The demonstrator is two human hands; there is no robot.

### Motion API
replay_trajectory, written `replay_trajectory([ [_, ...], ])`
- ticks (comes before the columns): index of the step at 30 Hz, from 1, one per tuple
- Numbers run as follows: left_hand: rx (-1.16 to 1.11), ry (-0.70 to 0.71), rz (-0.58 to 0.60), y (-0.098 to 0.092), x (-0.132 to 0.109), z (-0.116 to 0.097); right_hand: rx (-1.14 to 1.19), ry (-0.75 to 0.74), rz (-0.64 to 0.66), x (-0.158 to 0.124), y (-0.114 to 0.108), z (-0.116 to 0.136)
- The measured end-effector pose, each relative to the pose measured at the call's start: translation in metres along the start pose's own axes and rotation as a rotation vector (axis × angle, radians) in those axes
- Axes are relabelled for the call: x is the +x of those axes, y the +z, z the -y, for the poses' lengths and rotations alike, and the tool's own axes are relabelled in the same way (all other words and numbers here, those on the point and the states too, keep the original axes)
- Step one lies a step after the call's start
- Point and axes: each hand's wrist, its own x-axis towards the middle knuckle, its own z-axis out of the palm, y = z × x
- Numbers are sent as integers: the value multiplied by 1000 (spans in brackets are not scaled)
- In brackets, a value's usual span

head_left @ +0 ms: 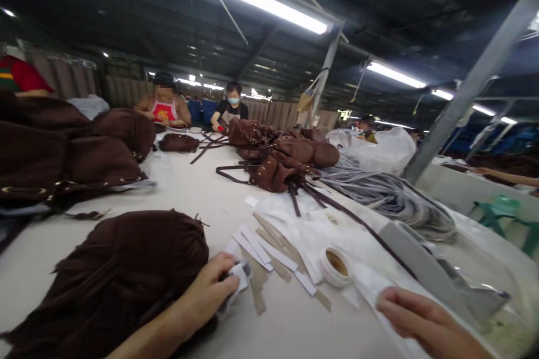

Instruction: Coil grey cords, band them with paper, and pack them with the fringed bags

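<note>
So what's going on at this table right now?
A person at a long table pinches a small white tag in the left hand, right against a brown fringed bag. The right hand, blurred, lies on a white sheet near a tape roll and loose paper strips. More brown bags are piled farther along, where two other people sit.

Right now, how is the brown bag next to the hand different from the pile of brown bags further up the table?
The near bag lies alone, flat, beside the left hand, which pinches a white piece; the pile is several bags heaped together with no hand on them. The near bag is covered in hanging fringe; the pile shows long straps trailing over the table. Both are the same dark brown.
</note>
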Motion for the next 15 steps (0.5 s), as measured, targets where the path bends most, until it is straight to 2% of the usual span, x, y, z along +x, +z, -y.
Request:
replay_trajectory([
  [2,34,87,-9,4,3,3,238,-89,228,-10,66,32],
  [3,43,106,-28,7,4,5,319,-121,281,-15,97,48],
  [5,53,134,-48,9,4,8,418,-192,323,-18,149,74],
  [7,50,155,-48,8,4,12,458,-203,305,-16,181,90],
  [9,45,169,-46,8,4,15,459,-199,271,-12,196,97],
  [15,14,184,-47,13,12,17,364,-221,148,-3,202,92],
])
